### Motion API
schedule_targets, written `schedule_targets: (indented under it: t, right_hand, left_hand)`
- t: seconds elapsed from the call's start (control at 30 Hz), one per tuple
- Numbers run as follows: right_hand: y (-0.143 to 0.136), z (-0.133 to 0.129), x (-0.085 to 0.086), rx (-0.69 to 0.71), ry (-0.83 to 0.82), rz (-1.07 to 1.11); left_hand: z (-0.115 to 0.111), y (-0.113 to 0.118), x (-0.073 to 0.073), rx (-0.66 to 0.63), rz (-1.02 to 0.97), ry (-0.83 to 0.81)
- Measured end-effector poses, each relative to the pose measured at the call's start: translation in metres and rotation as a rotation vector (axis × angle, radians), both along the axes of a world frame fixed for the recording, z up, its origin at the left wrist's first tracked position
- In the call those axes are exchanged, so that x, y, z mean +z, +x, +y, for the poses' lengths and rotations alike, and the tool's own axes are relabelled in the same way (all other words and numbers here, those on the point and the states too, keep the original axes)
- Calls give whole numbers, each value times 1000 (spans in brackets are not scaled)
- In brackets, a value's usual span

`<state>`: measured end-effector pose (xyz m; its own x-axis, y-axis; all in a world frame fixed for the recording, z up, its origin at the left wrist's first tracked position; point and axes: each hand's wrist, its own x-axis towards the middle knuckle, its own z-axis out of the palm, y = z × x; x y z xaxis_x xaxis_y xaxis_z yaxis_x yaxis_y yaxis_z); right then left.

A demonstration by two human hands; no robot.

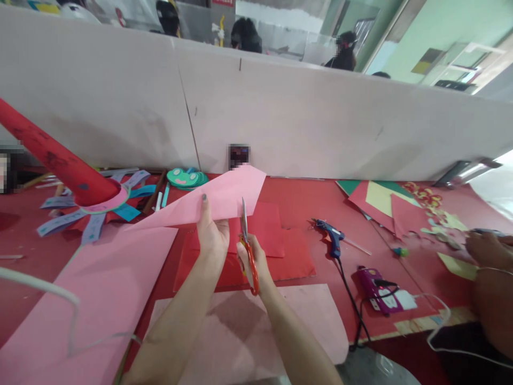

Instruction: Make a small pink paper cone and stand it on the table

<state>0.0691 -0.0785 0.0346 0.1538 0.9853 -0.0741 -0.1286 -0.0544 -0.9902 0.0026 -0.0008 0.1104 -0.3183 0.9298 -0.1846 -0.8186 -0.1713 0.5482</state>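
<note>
My left hand point(212, 230) grips a folded pink sheet point(228, 192), its thumb pressed on top near the lower edge. My right hand point(254, 259) is wrapped round the orange handles of a pair of scissors point(251, 264). The scissor blades point up and meet the pink sheet to the right of my left hand. Beneath my hands lie red sheets point(294, 251) on the red table point(304, 192). A larger pink sheet point(108, 283) spreads over the left side, and a pale pink sheet point(312, 315) lies near the front edge.
A blue glue gun point(332, 235) with a cord and a purple power box point(377, 291) lie to the right. Coloured paper point(372, 203) and another person's hand point(491, 248) are farther right. A red cone point(60, 160) stands at left; a white partition point(280, 117) runs behind.
</note>
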Motion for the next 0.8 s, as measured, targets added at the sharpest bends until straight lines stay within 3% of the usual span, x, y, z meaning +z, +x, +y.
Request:
schedule_targets:
  t: [0.8]
  right_hand:
    - [0, 0, 3, -52, -36, -63]
  left_hand:
    - [2, -3, -4, 9, 25, -2]
